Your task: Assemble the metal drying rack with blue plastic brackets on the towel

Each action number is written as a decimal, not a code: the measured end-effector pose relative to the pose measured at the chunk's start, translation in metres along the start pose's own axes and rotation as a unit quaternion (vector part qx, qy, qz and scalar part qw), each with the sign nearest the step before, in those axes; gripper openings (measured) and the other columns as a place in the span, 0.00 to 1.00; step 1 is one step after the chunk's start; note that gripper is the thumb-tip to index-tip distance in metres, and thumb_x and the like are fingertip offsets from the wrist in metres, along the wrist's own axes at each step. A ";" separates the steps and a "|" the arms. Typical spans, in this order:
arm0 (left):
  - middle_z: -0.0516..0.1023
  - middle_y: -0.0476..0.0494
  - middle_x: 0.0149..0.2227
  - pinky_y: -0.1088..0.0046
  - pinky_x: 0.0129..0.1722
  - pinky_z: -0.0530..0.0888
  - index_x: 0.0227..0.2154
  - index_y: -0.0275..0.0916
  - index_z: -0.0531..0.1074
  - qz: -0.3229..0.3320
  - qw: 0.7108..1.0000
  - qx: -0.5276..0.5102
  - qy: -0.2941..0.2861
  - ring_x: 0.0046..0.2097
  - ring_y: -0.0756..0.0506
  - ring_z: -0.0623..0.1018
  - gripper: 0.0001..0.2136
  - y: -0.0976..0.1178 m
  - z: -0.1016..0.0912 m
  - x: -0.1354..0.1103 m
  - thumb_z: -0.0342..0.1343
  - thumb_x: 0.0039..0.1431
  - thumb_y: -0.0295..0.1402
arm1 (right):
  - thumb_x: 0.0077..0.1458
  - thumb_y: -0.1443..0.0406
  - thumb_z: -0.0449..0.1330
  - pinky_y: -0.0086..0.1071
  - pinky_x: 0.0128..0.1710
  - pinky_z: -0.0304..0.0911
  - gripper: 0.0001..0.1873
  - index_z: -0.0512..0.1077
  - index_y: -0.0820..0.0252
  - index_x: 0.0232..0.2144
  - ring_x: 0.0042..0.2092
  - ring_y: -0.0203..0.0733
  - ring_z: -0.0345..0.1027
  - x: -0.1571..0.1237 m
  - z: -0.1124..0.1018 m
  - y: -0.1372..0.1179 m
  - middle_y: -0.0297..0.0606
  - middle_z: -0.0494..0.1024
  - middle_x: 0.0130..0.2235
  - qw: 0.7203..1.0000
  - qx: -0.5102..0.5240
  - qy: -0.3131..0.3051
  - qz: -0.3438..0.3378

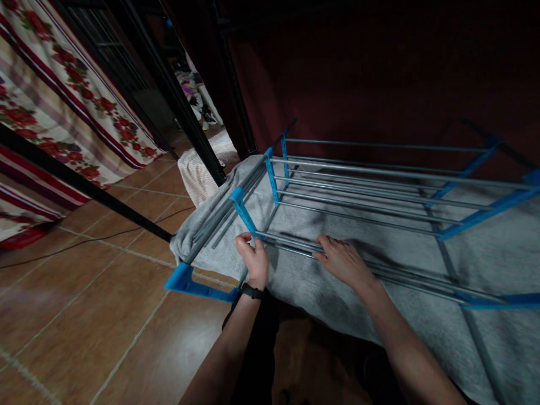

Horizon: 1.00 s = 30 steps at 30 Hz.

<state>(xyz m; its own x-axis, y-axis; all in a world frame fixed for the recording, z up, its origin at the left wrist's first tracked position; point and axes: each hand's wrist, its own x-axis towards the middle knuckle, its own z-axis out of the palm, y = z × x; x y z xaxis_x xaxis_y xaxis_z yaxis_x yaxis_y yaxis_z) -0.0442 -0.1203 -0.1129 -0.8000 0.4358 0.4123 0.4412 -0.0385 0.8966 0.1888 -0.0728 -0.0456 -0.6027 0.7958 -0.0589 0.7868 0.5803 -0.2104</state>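
A rack of grey metal rods (363,185) joined by blue plastic brackets (243,211) lies on its side on a grey towel (320,281) spread on the floor. My left hand (253,260), with a black band at the wrist, is pinched round the end of the nearest rods where they meet a blue bracket. To its right, my right hand (343,260) lies over the same near rods, fingers curled down on them.
Brown floor tiles (84,292) stretch to the left, crossed by a thin black cable (84,242). A black metal frame (169,84) and floral curtain fabric (63,95) stand at left. A folded pale towel (202,169) lies behind the rack. The wall behind is dark red.
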 end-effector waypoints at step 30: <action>0.75 0.46 0.26 0.66 0.34 0.62 0.28 0.39 0.71 0.492 0.766 0.166 -0.378 0.32 0.47 0.74 0.17 0.072 0.076 -0.064 0.46 0.68 0.43 | 0.65 0.56 0.52 0.34 0.35 0.57 0.14 0.71 0.57 0.38 0.34 0.41 0.69 -0.058 0.034 0.078 0.36 0.76 0.34 0.970 -0.077 0.227 -0.043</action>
<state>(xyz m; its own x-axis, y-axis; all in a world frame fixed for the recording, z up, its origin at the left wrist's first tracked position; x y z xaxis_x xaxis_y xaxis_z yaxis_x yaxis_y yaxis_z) 0.0696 -0.0825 -0.0874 0.3963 0.7435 0.5387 0.8589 -0.5075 0.0685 0.2804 -0.0800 -0.0921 -0.5736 0.7171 0.3959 0.7678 0.6391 -0.0452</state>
